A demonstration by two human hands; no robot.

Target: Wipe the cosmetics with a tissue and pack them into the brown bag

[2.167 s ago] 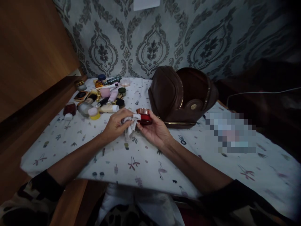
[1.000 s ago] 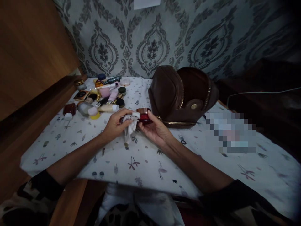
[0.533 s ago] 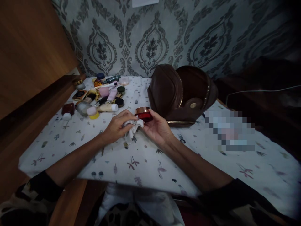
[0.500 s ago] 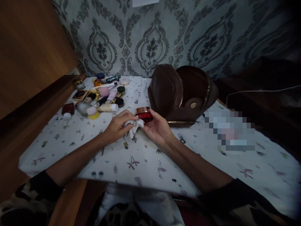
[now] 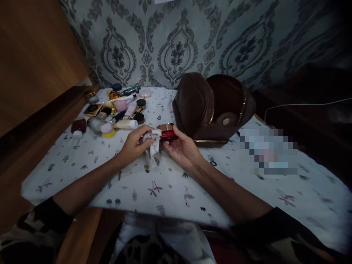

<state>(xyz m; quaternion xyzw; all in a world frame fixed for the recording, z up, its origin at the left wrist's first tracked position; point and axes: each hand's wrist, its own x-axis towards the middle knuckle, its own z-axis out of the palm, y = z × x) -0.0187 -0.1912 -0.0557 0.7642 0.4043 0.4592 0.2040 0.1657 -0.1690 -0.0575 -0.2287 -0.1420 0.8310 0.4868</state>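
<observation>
Tablecloth (image 5: 123, 190) is left open between the bag (image 5: 192, 106), cosmetics (image 5: 120, 105) and front edge (image 5: 137, 210). Near the bag, a glossy red, copper-topped jar (image 5: 168, 136) is grasped by the right hand (image 5: 184, 149), crumpled cloth (image 5: 155, 143) by the left hand (image 5: 133, 146).

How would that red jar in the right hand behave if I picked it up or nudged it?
The red jar is probably stiff, showing no dent in the right hand. Its shiny surface suggests it may be slippery. It looks round and squat, so upright it would likely slide rather than tip, though on its side it might roll.
</observation>
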